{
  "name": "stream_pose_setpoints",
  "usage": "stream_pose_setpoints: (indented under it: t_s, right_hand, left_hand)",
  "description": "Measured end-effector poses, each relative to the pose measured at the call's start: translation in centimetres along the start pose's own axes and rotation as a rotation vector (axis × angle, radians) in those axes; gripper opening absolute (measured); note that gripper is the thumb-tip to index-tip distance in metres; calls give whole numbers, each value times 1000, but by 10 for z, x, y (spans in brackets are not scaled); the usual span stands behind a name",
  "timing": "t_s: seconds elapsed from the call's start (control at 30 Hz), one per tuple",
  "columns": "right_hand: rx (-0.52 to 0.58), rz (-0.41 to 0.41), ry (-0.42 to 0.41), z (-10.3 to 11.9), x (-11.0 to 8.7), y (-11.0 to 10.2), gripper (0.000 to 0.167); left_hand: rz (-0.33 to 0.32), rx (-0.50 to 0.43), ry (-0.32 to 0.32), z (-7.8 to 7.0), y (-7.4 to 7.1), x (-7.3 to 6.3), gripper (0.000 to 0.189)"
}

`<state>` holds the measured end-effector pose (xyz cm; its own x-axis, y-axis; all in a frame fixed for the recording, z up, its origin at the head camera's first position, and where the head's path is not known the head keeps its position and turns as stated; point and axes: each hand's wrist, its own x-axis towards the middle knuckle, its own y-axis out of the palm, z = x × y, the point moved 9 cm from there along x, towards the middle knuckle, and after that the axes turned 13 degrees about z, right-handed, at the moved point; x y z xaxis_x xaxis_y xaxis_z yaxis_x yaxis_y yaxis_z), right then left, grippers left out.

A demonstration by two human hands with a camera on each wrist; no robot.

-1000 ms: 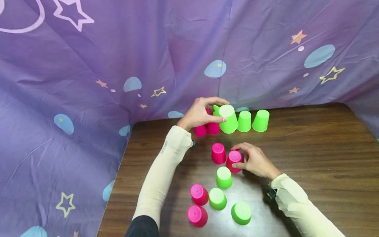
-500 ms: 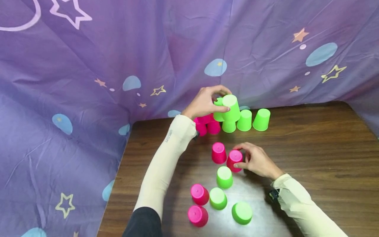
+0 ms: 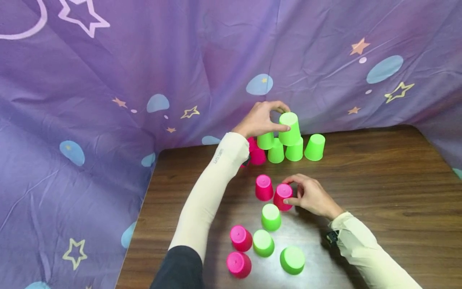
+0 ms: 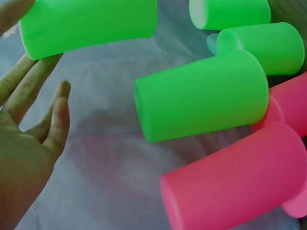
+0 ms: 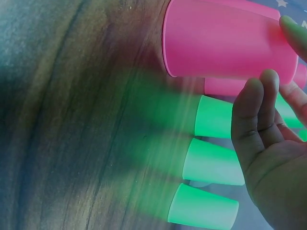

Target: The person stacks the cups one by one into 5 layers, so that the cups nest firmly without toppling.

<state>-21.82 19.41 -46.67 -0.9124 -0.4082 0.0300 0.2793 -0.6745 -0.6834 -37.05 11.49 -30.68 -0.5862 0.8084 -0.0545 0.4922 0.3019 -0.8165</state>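
Observation:
My left hand [image 3: 261, 119] pinches an upside-down green cup [image 3: 290, 130] between thumb and fingers. It is raised over the back row, above the green cups [image 3: 294, 151] there. To its left, a second-tier green cup [image 4: 201, 98] and a second-tier pink cup [image 4: 235, 182] rest on the row, the pink one largely hidden by the wrist in the head view. Lower on the table, my right hand [image 3: 312, 196] grips an upside-down pink cup [image 3: 283, 197] standing on the wood. Another pink cup [image 3: 264, 188] stands just left of it.
Nearer the front stand green cups [image 3: 271, 217] and pink cups [image 3: 241, 238], all upside down. A green cup [image 3: 315, 147] stands at the right end of the back row. Behind the wooden table [image 3: 379, 192] hangs a purple patterned cloth [image 3: 216, 60].
My left hand has lifted its green cup and carried it right, leaving another green cup on the second tier. The right hand keeps its grip on the pink cup, nearly still.

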Motion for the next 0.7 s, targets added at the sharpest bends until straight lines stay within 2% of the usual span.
stream_pose_setpoints:
  t_s: [0.27,0.7]
  right_hand:
    - [-10,2,0,0,0,2,48]
    - [-12,-2,-27,1,-1,2,46]
  left_hand:
    - [-32,33,-95,14,9,9,46]
    - [-27,81,-169,29,19,21,47]
